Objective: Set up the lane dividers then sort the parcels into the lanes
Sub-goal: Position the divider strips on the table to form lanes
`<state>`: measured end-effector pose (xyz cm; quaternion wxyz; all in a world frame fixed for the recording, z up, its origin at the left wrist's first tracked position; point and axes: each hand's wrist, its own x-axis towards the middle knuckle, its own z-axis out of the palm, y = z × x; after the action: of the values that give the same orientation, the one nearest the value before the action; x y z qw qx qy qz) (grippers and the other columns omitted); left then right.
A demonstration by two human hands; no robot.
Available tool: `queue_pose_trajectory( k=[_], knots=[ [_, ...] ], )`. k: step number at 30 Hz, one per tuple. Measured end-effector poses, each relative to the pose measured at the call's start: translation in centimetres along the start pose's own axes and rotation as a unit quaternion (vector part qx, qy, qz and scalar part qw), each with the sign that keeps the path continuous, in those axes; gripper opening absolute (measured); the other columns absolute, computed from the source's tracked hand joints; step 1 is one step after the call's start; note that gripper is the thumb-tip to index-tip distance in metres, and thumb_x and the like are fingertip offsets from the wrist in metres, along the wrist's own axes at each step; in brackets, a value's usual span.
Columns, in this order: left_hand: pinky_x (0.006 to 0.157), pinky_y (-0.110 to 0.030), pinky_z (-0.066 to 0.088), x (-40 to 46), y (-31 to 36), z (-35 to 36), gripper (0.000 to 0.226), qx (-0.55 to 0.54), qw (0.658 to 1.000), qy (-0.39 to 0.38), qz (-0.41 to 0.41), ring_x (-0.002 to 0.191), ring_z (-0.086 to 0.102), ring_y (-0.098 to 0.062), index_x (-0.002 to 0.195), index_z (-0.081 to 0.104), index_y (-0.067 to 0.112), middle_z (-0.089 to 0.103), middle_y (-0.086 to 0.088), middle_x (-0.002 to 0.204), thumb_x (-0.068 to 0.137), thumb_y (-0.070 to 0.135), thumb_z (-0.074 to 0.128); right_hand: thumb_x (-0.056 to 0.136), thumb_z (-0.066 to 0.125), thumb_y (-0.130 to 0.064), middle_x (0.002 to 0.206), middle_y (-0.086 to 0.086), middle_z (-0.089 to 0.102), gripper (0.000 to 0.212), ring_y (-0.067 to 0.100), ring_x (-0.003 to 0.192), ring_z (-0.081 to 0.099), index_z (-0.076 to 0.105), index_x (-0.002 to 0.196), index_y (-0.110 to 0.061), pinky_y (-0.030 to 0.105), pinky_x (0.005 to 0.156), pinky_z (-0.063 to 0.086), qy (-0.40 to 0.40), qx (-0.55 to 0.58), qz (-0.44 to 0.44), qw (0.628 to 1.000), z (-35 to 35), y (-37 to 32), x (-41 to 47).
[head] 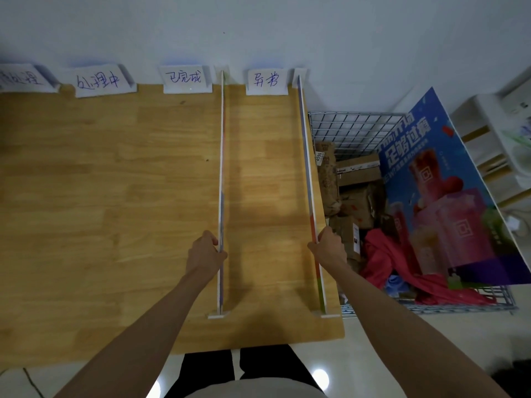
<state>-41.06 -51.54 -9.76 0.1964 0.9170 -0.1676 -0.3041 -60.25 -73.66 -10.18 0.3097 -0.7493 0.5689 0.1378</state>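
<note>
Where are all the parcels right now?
The parcels are in the wire basket on the floor, right of the table, beside a blue poster. None are on the table yet.

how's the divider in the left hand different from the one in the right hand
The left divider stands well in from the table's edge, just right of the third label; the right divider runs along the table's right edge, next to the wire basket. The left one looks straight up the frame; the right one slants. Each is a thin upright board on small white feet, gripped near its near end by the left hand or right hand.
</note>
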Motion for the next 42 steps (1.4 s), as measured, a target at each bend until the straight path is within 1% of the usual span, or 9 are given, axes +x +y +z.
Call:
queue_pose_trajectory(
  k=[6, 11, 16, 21, 24, 26, 31, 37, 42],
  knots=[
    [0.071, -0.039, 0.054, -0.1, 0.3, -0.5, 0.033, 0.019, 1.000, -0.006, 0.003, 0.081, 0.062, -0.026, 0.102, 0.053, 0.011, 0.062, -0.007, 0.093, 0.081, 0.021, 0.077, 0.091, 0.065, -0.036, 0.117, 0.014, 0.059, 0.048, 0.034, 0.106, 0.060, 0.045, 0.123, -0.006, 0.046, 0.088, 0.054, -0.014, -0.001, 0.006, 1.000, -0.6, -0.3, -0.4],
    [0.075, -0.038, 0.051, -0.1, 1.0, -1.9, 0.042, 0.054, 0.998, -0.009, 0.018, 0.092, 0.061, -0.030, 0.108, 0.052, 0.011, 0.061, -0.009, 0.105, 0.081, 0.031, 0.077, 0.093, 0.061, -0.038, 0.128, 0.014, 0.050, 0.051, 0.032, 0.112, 0.055, 0.040, 0.128, -0.008, 0.042, 0.085, 0.050, 0.033, -0.028, -0.032, 0.999, -2.3, -1.8, -0.8],
    [0.087, -0.042, 0.048, 0.6, 2.2, -6.1, 0.048, 0.102, 0.992, 0.040, 0.059, 0.113, 0.055, -0.031, 0.126, 0.051, 0.011, 0.055, -0.009, 0.126, 0.092, 0.045, 0.060, 0.094, 0.056, -0.032, 0.129, 0.012, 0.047, 0.045, 0.030, 0.116, 0.051, 0.042, 0.130, -0.010, 0.046, 0.091, 0.050, 0.108, -0.077, -0.144, 0.981, -5.0, -6.5, -1.1],
    [0.105, -0.045, 0.037, 0.4, 1.0, -12.5, 0.047, 0.199, 0.961, 0.156, 0.110, 0.134, 0.039, -0.026, 0.136, 0.053, 0.015, 0.044, -0.004, 0.146, 0.100, 0.044, 0.042, 0.097, 0.049, -0.032, 0.135, 0.007, 0.050, 0.043, 0.029, 0.125, 0.047, 0.046, 0.137, -0.016, 0.043, 0.102, 0.041, 0.167, -0.143, -0.304, 0.927, -5.3, -13.7, -2.5],
    [0.114, -0.043, 0.027, -0.6, -1.7, -15.6, 0.047, 0.221, 0.948, 0.205, 0.103, 0.142, 0.030, -0.025, 0.137, 0.053, 0.015, 0.035, -0.005, 0.156, 0.102, 0.042, 0.037, 0.095, 0.049, -0.032, 0.141, 0.008, 0.048, 0.047, 0.029, 0.130, 0.045, 0.045, 0.140, -0.016, 0.044, 0.106, 0.038, 0.187, -0.164, -0.378, 0.892, -3.9, -17.8, -4.6],
    [0.116, -0.043, 0.025, -1.6, -4.0, -17.2, 0.048, 0.234, 0.941, 0.226, 0.092, 0.143, 0.029, -0.025, 0.139, 0.051, 0.015, 0.034, -0.005, 0.157, 0.102, 0.042, 0.036, 0.095, 0.049, -0.032, 0.144, 0.008, 0.045, 0.050, 0.029, 0.133, 0.041, 0.042, 0.142, -0.017, 0.043, 0.110, 0.034, 0.182, -0.177, -0.397, 0.882, -2.5, -20.2, -6.3],
    [0.115, -0.043, 0.028, -4.0, -10.5, -21.3, 0.051, 0.235, 0.937, 0.255, 0.038, 0.141, 0.034, -0.025, 0.145, 0.045, 0.015, 0.038, -0.005, 0.154, 0.102, 0.042, 0.036, 0.098, 0.044, -0.036, 0.152, 0.007, 0.035, 0.055, 0.028, 0.141, 0.031, 0.032, 0.149, -0.017, 0.044, 0.116, 0.027, 0.167, -0.185, -0.435, 0.865, 1.0, -25.5, -10.4],
    [0.114, -0.043, 0.029, -6.1, -18.9, -27.1, 0.053, 0.231, 0.935, 0.268, -0.005, 0.139, 0.037, -0.026, 0.146, 0.042, 0.015, 0.042, -0.006, 0.152, 0.102, 0.043, 0.036, 0.100, 0.042, -0.036, 0.151, 0.008, 0.036, 0.056, 0.029, 0.139, 0.034, 0.030, 0.150, -0.015, 0.044, 0.114, 0.028, 0.158, -0.183, -0.459, 0.855, 6.2, -31.8, -16.3],
    [0.115, -0.044, 0.028, -7.3, -26.8, -31.5, 0.053, 0.218, 0.938, 0.268, -0.012, 0.139, 0.038, -0.027, 0.147, 0.042, 0.014, 0.042, -0.007, 0.151, 0.102, 0.043, 0.038, 0.101, 0.041, -0.036, 0.151, 0.008, 0.036, 0.055, 0.029, 0.139, 0.033, 0.030, 0.150, -0.015, 0.043, 0.114, 0.030, 0.146, -0.182, -0.463, 0.855, 12.1, -36.7, -21.4]
  ],
)
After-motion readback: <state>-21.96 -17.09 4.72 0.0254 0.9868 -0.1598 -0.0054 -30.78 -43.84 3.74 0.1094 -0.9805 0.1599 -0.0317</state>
